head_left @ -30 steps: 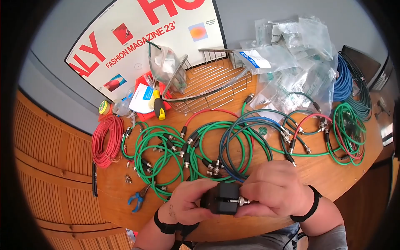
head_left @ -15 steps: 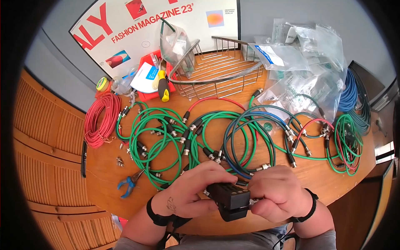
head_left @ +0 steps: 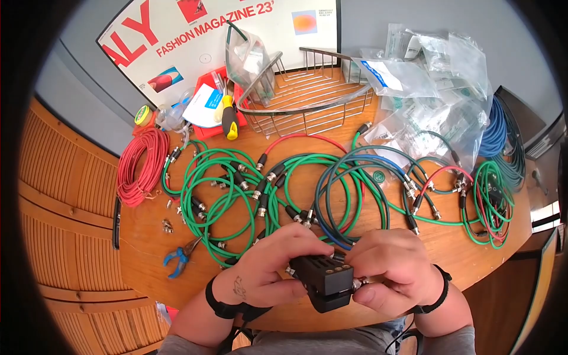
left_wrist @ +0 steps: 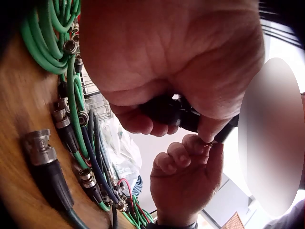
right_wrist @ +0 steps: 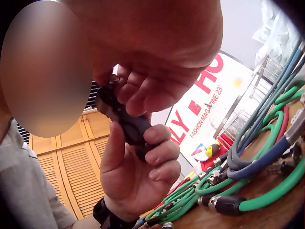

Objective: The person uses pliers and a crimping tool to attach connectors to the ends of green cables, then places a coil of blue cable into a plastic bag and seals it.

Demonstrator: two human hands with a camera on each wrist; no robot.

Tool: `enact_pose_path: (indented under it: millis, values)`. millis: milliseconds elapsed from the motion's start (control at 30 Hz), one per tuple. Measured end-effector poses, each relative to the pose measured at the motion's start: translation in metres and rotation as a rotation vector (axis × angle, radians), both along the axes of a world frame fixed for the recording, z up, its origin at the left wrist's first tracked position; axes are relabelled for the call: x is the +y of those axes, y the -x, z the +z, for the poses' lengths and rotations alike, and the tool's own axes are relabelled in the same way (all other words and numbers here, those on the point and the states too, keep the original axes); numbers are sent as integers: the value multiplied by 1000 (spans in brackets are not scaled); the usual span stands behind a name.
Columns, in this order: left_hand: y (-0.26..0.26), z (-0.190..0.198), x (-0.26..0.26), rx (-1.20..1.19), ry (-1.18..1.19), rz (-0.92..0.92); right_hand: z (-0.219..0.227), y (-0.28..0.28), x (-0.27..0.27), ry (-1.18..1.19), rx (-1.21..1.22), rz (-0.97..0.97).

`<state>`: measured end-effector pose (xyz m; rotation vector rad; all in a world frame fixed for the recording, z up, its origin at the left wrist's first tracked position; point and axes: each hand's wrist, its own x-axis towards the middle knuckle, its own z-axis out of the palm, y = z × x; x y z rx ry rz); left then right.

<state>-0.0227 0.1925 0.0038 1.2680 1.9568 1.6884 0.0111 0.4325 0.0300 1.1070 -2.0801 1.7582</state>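
A small black box-shaped device (head_left: 324, 283) is held above the table's near edge, tilted, with a row of brass-coloured dots on its upper end. My left hand (head_left: 266, 263) grips it from the left, fingers over the top and thumb along the near side. At the device's right end sits a silver metal connector (head_left: 359, 283). My right hand (head_left: 393, 266) pinches at this connector with curled fingers and thumb. The right wrist view shows the device (right_wrist: 131, 125) between both hands; the right palm hides part of the connector there.
Coiled green cables (head_left: 222, 204) with BNC plugs lie just beyond my hands. A red cable coil (head_left: 142, 168), blue-handled pliers (head_left: 177, 262) and loose small connectors (head_left: 167, 226) are at left. Behind stand a wire basket (head_left: 307, 112), a yellow-black screwdriver (head_left: 229, 121) and plastic bags (head_left: 432, 112).
The device has turned in my left hand, so its dotted end now faces up and right. My right thumb has shifted at the connector. The head view has tilted downward.
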Motion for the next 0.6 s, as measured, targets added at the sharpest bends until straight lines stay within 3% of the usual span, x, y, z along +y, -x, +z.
enact_pose_path:
  millis: [600]
  values:
    - [-2,0,3,14,-26,5,-7,-1,6,-63,-120,87]
